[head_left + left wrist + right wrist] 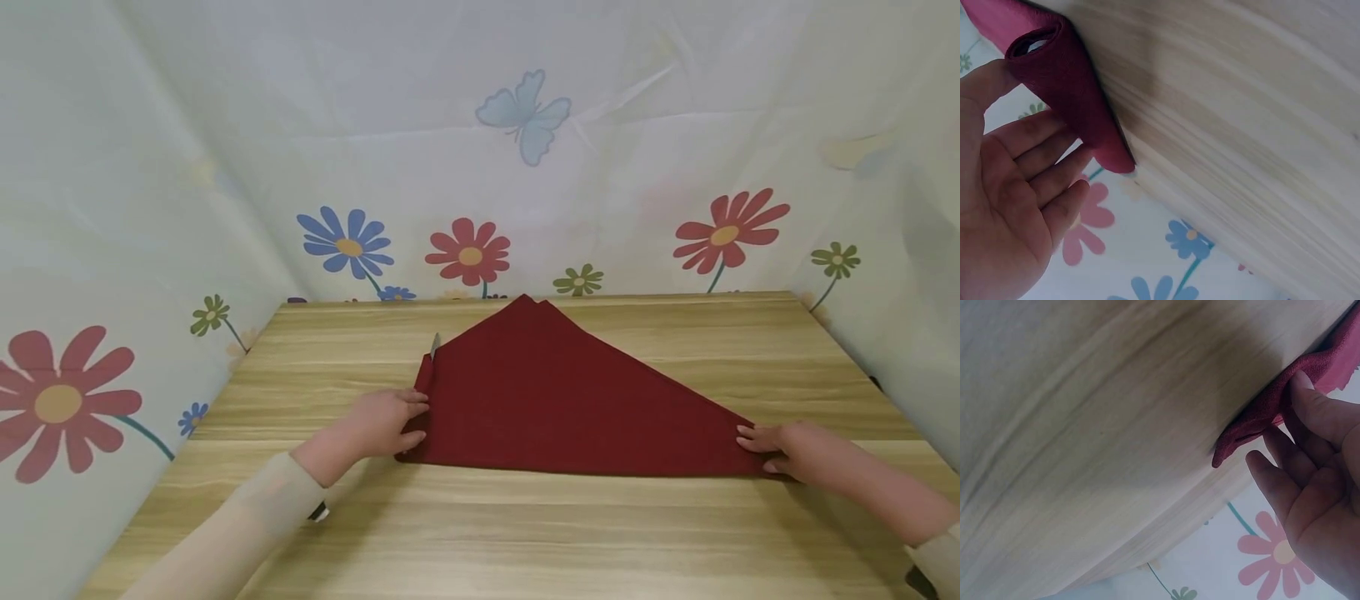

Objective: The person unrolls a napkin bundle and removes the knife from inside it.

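Observation:
A dark red cloth [555, 400] lies folded on the table, its peak pointing away and its long straight edge near me. Its left side is rolled into a narrow tube [1075, 94], with a thin metal tip [435, 343] poking out at the far end. My left hand [382, 425] rests against this roll, fingers fairly straight along its outer side and thumb by the near end. Something pale shows inside the tube's near opening. At the cloth's pointed right corner [1235, 444], my right hand [806, 450] pinches the fabric between thumb and fingers.
The wood-grain table [525, 533] reaches back to a pale hanging sheet [420, 150] printed with flowers and a butterfly, which also covers both sides. A dark strap piece [318, 510] shows beneath my left sleeve.

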{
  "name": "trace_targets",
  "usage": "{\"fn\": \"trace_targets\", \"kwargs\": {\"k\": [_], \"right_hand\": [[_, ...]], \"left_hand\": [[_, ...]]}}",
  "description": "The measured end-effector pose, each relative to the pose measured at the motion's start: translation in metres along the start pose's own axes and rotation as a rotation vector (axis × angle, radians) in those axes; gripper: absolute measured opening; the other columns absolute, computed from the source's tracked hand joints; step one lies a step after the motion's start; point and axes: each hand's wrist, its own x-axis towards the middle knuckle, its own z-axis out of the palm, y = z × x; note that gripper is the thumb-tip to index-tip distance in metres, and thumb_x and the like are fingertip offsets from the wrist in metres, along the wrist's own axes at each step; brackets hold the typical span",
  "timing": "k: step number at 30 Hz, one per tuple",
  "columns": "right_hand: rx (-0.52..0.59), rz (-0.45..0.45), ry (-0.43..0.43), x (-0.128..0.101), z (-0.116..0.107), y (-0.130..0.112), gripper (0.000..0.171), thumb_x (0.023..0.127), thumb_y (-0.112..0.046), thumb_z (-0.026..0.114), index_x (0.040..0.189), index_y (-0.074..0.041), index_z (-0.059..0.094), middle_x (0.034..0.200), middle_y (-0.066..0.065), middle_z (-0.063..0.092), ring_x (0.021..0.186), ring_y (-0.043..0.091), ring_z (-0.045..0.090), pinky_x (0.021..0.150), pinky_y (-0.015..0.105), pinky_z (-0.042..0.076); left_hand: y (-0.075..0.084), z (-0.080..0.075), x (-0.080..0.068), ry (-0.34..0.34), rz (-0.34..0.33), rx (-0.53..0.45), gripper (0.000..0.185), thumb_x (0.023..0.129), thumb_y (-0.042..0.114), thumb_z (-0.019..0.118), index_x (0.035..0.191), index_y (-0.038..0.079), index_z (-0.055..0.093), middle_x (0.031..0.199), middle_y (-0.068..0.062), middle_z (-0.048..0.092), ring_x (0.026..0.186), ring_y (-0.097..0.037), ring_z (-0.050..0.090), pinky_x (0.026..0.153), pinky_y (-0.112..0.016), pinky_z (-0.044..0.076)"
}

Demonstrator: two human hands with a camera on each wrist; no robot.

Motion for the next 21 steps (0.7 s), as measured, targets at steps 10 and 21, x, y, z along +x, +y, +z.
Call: {"fn": "trace_targets", "kwargs": {"k": [10, 21], "right_hand": [[0.016, 0.005, -0.015, -0.001, 0.001, 0.005, 0.044, 0.081, -0.006, 0.079, 0.123, 0.005, 0.072, 0.129, 0.03, 0.067, 0.11, 0.049, 0.069, 0.084, 0.044, 0.061], [-0.007, -0.004, -0.002, 0.002, 0.0, 0.0, 0.043, 0.081, -0.006, 0.079, 0.122, 0.005, 0.072, 0.127, 0.029, 0.069, 0.108, 0.047, 0.07, 0.084, 0.045, 0.061]], "left_hand": [[-0.018, 0.007, -0.015, 0.002, -0.067, -0.009, 0.044, 0.093, 0.026, 0.072, 0.126, -0.003, 0.07, 0.132, -0.017, 0.07, 0.12, -0.032, 0.069, 0.096, -0.044, 0.059], [-0.018, 0.005, -0.018, 0.004, -0.212, -0.178, 0.045, 0.097, 0.024, 0.069, 0.132, -0.004, 0.066, 0.12, -0.019, 0.075, 0.108, -0.032, 0.073, 0.091, -0.046, 0.06]]}}
